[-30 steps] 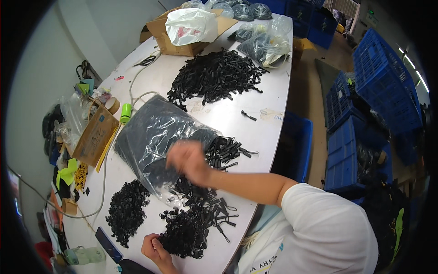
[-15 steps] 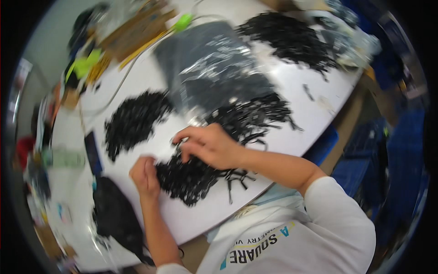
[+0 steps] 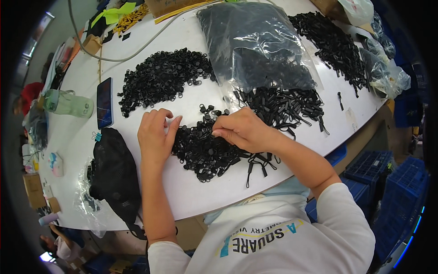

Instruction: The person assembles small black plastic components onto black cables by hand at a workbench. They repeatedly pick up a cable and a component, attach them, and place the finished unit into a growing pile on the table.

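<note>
A heap of small black plastic pieces with looped ends point(image 3: 203, 157) lies on the white table point(image 3: 157, 194) between my hands. My left hand point(image 3: 156, 137) is at the heap's left edge, thumb and forefinger curved apart, nothing visible between them. My right hand point(image 3: 246, 131) reaches over the heap's upper right side, thumb and forefinger pinched at the pieces; whatever is between them is too small to make out. Just beyond it, black cord zipper pulls with thin loops point(image 3: 285, 107) spill beneath a clear plastic bag of dark pieces point(image 3: 260, 50). A few pulls lie near my right wrist.
Another heap of black looped pieces point(image 3: 162, 77) lies farther left, near a phone point(image 3: 104, 102) and green bottle point(image 3: 68, 103). A black mesh bag point(image 3: 116, 178) lies left of my forearm. More black pulls point(image 3: 331, 43) cover the far right; blue crates point(image 3: 369, 166) stand beyond the edge.
My left hand's fingers have gone from closed together to spread apart, and it has come up beside the heap. My right hand has lowered its pinch onto the pieces. The whole view has shifted and turned.
</note>
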`<act>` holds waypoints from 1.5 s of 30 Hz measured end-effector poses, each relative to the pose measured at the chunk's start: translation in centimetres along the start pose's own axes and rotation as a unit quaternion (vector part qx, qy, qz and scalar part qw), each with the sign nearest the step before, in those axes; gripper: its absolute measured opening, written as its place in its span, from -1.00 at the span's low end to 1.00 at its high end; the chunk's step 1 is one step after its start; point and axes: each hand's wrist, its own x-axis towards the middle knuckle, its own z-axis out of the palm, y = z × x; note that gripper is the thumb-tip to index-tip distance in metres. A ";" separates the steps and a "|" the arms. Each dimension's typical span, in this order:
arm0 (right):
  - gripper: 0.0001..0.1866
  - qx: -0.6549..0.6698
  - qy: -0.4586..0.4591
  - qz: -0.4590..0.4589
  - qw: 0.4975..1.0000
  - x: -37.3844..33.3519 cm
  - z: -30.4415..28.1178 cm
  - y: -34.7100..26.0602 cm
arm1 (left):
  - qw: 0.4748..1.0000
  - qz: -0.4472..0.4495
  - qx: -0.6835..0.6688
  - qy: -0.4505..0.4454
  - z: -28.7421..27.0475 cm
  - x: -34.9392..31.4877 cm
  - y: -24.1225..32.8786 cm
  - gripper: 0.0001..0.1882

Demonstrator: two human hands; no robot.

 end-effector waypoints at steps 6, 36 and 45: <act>-0.81 -0.113 0.058 -0.028 0.992 -0.1 0.7 0.2 | 0.998 0.018 -0.030 -0.045 -0.1 0.0 -0.2 -0.79; -0.89 -0.108 0.057 0.005 0.992 -0.2 1.2 0.7 | 0.986 0.048 -0.153 -0.036 0.5 0.0 0.3 -0.92; -0.86 -0.073 0.026 0.020 0.997 -0.1 0.9 0.1 | 0.900 -0.112 -0.412 -0.091 0.6 -0.7 1.5 -0.95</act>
